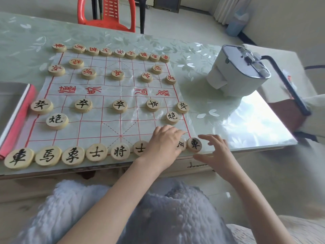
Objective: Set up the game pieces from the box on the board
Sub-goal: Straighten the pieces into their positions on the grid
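Left hand (pixel 163 143): palm down, fingers loosely straight, resting over pieces (pixel 96 152) in the board's (pixel 119 122) near row. Right hand (pixel 217 152): fingers spread, holding nothing, beside the end piece (pixel 194 144) at the desk's (pixel 246 124) front edge.

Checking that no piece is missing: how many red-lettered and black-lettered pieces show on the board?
Red pieces: 16
Black pieces: 15 in view; the left hand covers a spot in the near row and may hide one more
Total: 31 in view

Red-gridded white board (pixel 109 95), floral green tablecloth (pixel 26 32).
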A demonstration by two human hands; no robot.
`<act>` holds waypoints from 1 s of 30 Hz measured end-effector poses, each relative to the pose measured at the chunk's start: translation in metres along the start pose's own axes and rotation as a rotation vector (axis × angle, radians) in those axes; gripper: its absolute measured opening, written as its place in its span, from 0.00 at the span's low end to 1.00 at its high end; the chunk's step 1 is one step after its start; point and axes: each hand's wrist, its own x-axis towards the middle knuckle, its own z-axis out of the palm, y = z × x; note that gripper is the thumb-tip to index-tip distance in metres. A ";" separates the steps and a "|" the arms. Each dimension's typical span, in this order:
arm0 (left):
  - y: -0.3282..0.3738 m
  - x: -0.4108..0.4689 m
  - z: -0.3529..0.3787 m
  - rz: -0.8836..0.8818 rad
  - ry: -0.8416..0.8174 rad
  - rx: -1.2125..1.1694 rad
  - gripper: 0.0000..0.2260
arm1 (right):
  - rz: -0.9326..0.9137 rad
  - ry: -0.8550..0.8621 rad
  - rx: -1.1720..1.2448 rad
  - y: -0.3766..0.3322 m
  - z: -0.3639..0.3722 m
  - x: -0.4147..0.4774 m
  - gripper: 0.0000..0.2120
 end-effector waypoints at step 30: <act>-0.030 -0.019 -0.018 -0.148 -0.006 0.071 0.32 | -0.131 0.147 -0.165 -0.025 0.040 0.013 0.25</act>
